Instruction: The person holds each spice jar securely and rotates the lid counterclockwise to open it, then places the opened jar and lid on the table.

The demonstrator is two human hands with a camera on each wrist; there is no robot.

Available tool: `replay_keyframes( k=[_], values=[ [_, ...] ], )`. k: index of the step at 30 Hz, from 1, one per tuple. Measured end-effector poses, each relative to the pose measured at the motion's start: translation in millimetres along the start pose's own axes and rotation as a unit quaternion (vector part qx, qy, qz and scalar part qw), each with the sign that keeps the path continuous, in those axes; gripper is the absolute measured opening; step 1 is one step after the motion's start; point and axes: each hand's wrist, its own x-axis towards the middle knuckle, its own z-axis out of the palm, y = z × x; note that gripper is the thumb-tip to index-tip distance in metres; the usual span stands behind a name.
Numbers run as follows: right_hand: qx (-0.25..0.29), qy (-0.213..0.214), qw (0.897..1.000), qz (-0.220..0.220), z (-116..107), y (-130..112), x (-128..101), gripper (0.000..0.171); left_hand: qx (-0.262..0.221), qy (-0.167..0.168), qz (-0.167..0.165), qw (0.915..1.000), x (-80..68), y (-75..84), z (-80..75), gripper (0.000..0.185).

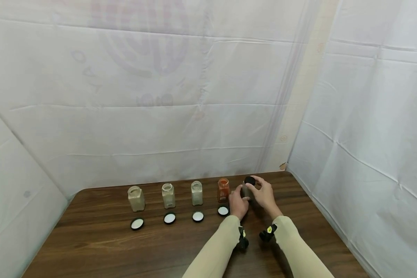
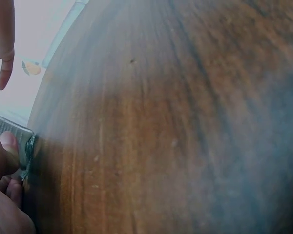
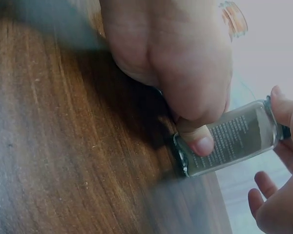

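At the right end of the row is a square glass spice jar point(image 1: 245, 192) with a black lid point(image 1: 250, 180), holding a greyish powder. My left hand point(image 1: 239, 204) grips the lower body of this jar; its thumb lies across the printed label point(image 3: 229, 139) in the right wrist view. The fingers and thumb of my right hand point(image 1: 265, 196) pinch the black lid from the right side. The jar stands nearly upright, its base at the tabletop. In the left wrist view only a corner of the jar point(image 2: 10, 126) shows beside the left thumb.
Left of the hands stand uncapped jars: one with orange-red powder point(image 1: 223, 190), others with pale contents point(image 1: 196, 194) point(image 1: 168, 196) point(image 1: 136, 199). A black-rimmed lid point(image 1: 223, 211) with its white inside up lies before each. White sheeting point(image 1: 160, 127) borders the wooden table point(image 1: 125, 255).
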Motion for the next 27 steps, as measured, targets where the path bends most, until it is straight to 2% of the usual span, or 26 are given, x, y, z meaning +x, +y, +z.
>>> replay_keyframes(
  k=[3,7,11,15,21,27],
  values=[
    [-0.006,0.011,1.0,-0.008,0.4,-0.6,-0.6,0.052,-0.005,0.001,0.005,1.0,0.0,0.1,-0.6,0.046],
    [0.0,0.036,0.999,0.015,1.1,-2.3,-3.0,0.056,-0.01,-0.005,-0.001,0.9999,-1.3,1.6,-2.3,0.044],
    [-0.003,0.061,0.998,0.027,3.1,-2.7,-4.5,0.051,-0.01,-0.005,-0.01,0.9999,-2.6,2.3,-3.1,0.045],
    [-0.012,0.073,0.997,0.023,5.5,-2.9,-4.4,0.048,-0.009,0.002,-0.001,1.0,-2.6,2.0,-2.1,0.043],
    [-0.012,0.072,0.997,0.024,5.9,-4.6,-4.9,0.046,-0.011,0.007,0.004,0.9999,-1.3,1.0,-1.2,0.041],
    [-0.017,0.053,0.998,0.018,3.4,-7.0,-4.3,0.043,-0.013,-0.005,-0.01,0.9999,0.6,-2.4,-0.6,0.042]
  ],
)
